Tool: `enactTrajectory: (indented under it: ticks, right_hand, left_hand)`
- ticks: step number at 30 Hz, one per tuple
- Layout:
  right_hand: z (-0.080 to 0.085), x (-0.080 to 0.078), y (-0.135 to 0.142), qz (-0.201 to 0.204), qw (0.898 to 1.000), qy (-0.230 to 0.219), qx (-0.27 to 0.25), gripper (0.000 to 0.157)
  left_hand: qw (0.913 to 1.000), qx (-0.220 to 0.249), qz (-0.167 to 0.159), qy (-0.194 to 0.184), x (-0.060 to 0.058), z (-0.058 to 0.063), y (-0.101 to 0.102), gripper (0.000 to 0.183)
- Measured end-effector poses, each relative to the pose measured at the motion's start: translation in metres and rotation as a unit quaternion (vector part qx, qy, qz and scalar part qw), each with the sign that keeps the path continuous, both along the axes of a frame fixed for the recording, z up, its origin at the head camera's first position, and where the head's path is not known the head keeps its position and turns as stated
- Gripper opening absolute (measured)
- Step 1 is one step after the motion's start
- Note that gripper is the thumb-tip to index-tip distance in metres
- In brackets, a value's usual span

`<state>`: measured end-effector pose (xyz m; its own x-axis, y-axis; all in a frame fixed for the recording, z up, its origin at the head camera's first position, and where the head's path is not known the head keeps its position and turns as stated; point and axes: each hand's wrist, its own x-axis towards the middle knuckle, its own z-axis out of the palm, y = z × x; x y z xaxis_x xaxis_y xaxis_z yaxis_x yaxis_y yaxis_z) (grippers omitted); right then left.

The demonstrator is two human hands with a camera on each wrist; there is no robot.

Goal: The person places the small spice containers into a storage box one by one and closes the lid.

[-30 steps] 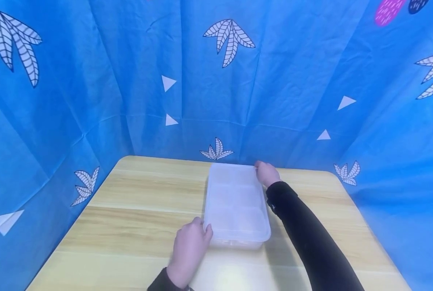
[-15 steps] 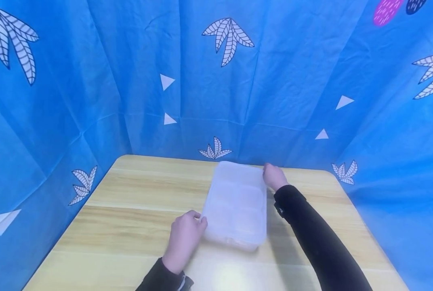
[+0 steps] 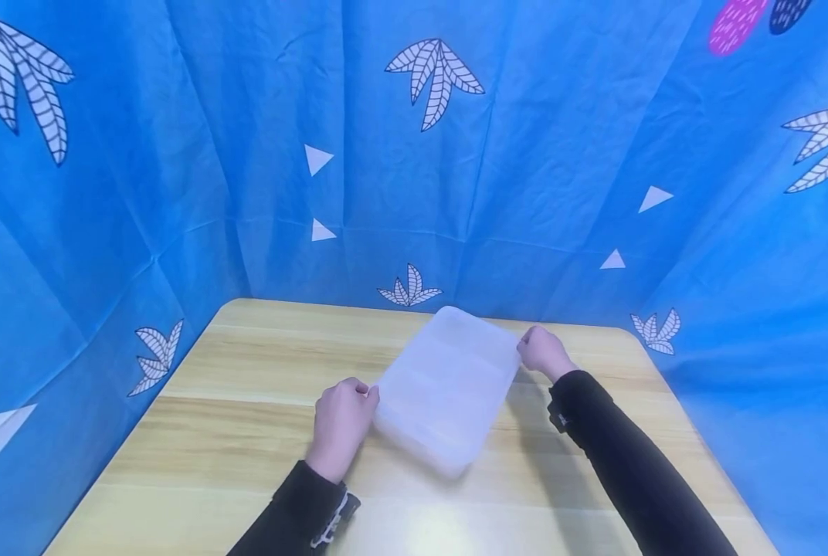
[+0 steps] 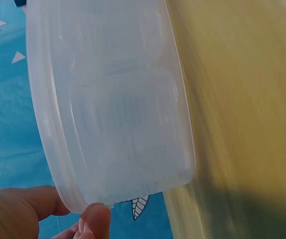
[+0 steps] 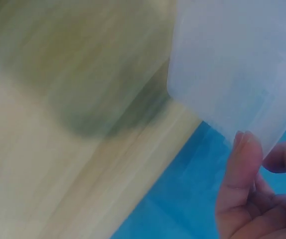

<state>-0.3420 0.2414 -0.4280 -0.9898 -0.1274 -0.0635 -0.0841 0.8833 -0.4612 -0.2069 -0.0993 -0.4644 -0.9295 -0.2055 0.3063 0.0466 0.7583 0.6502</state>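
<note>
A translucent white plastic storage box with its lid on sits at an angle over the middle of the table. Faint rounded compartments show through its side in the left wrist view. My left hand pinches the near left corner of the lid rim between thumb and fingers. At the far right corner, my right hand pinches the rim the same way, thumb against the box wall. Whether the box's underside touches the table cannot be told.
The light wood-grain table extends on all sides of the box. A blue curtain with leaf and triangle prints hangs round the table's back and sides.
The box has turned clockwise as seen from above, both hands keeping their pinch on it. My left hand has moved left and slightly away; the right hand has moved right and slightly nearer.
</note>
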Motion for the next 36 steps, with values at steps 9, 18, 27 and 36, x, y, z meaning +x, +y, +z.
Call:
enactTrajectory:
  ticks: [9, 18, 27, 36]
  right_hand:
    - [0.001, 0.022, 0.012, -0.034, 0.998, -0.047, -0.036, 0.032]
    - [0.0, 0.045, 0.026, -0.051, 0.992, -0.074, -0.094, 0.026]
    - [0.002, 0.071, 0.031, -0.045, 0.991, -0.079, -0.103, 0.027]
    - [0.006, 0.1, 0.028, -0.014, 0.996, -0.066, -0.054, 0.03]
  left_hand:
    - [0.9996, 0.014, -0.008, 0.025, -0.021, 0.0, -0.006, 0.021]
    - [0.9977, 0.036, -0.057, 0.007, -0.044, -0.003, -0.011, 0.024]
    - [0.9731, 0.161, -0.146, -0.078, -0.064, -0.011, -0.021, 0.047]
    - [0.9529, 0.149, -0.246, -0.095, -0.082, -0.015, -0.031, 0.056]
